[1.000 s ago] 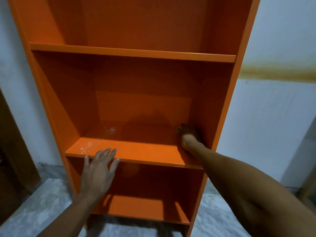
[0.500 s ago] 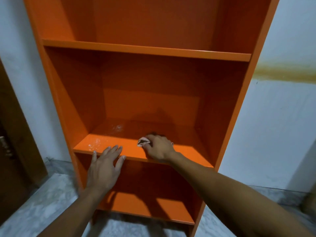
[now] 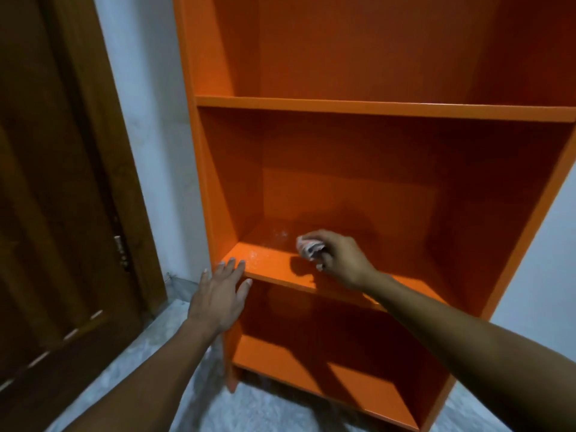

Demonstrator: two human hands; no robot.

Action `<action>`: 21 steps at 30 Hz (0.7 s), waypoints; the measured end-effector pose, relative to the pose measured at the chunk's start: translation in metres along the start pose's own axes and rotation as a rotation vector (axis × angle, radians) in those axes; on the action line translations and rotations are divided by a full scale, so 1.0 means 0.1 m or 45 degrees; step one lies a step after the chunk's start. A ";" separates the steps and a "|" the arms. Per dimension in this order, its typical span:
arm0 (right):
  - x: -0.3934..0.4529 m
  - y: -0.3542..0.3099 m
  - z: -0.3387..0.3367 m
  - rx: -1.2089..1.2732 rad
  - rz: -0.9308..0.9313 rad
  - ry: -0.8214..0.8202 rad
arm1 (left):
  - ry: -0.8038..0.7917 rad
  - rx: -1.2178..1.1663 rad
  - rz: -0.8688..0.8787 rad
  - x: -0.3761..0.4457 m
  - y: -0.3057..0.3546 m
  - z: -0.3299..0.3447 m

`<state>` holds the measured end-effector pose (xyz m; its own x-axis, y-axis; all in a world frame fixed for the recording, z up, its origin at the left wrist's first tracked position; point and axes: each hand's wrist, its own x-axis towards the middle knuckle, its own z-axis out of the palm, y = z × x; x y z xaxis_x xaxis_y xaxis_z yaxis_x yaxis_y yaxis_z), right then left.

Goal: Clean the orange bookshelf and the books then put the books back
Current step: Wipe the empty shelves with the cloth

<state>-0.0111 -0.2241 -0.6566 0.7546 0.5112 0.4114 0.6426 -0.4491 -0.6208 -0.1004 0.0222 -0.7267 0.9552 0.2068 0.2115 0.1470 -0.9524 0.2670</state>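
Note:
The orange bookshelf (image 3: pixel 358 107) stands against a pale wall, and no books show on its shelves. My right hand (image 3: pixel 341 260) is inside the middle compartment, shut on a crumpled pinkish cloth (image 3: pixel 308 248) that presses on the shelf board. White dusty specks (image 3: pixel 280 235) lie on the board just left of the cloth. My left hand (image 3: pixel 219 294) has its fingers spread, fingertips resting on the front edge of that same board at its left end. No books are in view.
A dark brown wooden door (image 3: pixel 56 198) with a metal latch (image 3: pixel 120 247) fills the left side. Grey marbled floor (image 3: pixel 149 363) lies under the shelf. The pale wall (image 3: pixel 146 120) runs between door and shelf.
My right hand has swept the cloth from the back right corner leftward across the middle shelf. The view has swung left, bringing the door in. My left hand stays at the shelf's front edge.

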 end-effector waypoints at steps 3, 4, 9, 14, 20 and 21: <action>0.40 0.42 -0.06 -0.178 0.383 0.032 | 0.009 -0.032 0.026 -0.01 -0.04 0.02; 0.49 0.56 -0.02 -0.195 0.518 -0.019 | 0.020 -0.038 0.036 -0.01 -0.05 0.03; 0.80 0.69 0.38 -0.376 0.626 -0.155 | 0.047 -0.052 0.068 -0.02 -0.08 0.06; 0.78 0.34 0.77 -0.505 0.310 -0.341 | 0.065 -0.242 0.076 -0.06 -0.14 0.01; 0.40 0.04 0.94 -0.390 -0.298 -0.460 | 0.392 -0.548 -0.035 -0.29 -0.28 -0.11; 0.31 0.01 0.95 -0.335 -0.353 -0.483 | 0.387 -0.545 -0.065 -0.31 -0.30 -0.14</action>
<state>0.0000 -0.1392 -0.7077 0.4825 0.8436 0.2359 0.8591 -0.4032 -0.3153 -0.1376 0.0470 -0.7283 0.8228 0.3668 0.4342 0.0128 -0.7757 0.6309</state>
